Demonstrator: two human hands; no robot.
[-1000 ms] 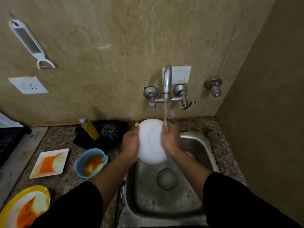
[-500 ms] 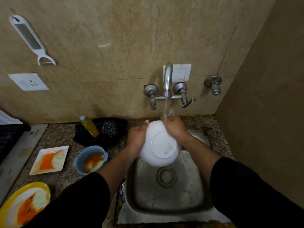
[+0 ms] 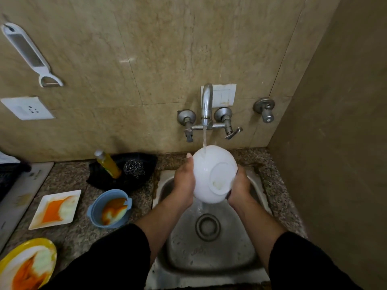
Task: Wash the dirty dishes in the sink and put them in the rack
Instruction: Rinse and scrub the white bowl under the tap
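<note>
From the head camera, looking down over my forearms: I hold the white bowl point(image 3: 213, 174) over the back of the sink point(image 3: 209, 258), just under the tap point(image 3: 207, 105). The bowl is turned so that its underside faces up at me, tilted, with the round foot ring showing. My left hand point(image 3: 184, 181) grips its left side, fingers curled round the wall and the thumb tip showing at the top edge. My right hand point(image 3: 238, 189) cups it from the lower right, curled against the rim (those fingertips are tucked behind the bowl, so I cannot tell how they lie). The water stream point(image 3: 204, 139) lands on the upper part of the bowl, and water runs off its lower edge toward the drain point(image 3: 207, 227).

On the speckled counter point(image 3: 69, 237) to my left wait the dirty things: a blue bowl point(image 3: 92, 214) smeared with orange sauce just beside the sink, a square white plate point(image 3: 76, 197) with orange and white residue further left, and a yellow plate point(image 3: 51, 251) near the lower left corner, also smeared. Behind the blue bowl, a soap bottle point(image 3: 109, 164) of yellow liquid and a steel scrubber point(image 3: 134, 168) sit on a black cloth point(image 3: 100, 178) against the wall. A white peeler point(image 3: 29, 53) hangs on the tiles above a wall socket point(image 3: 27, 107).
</note>
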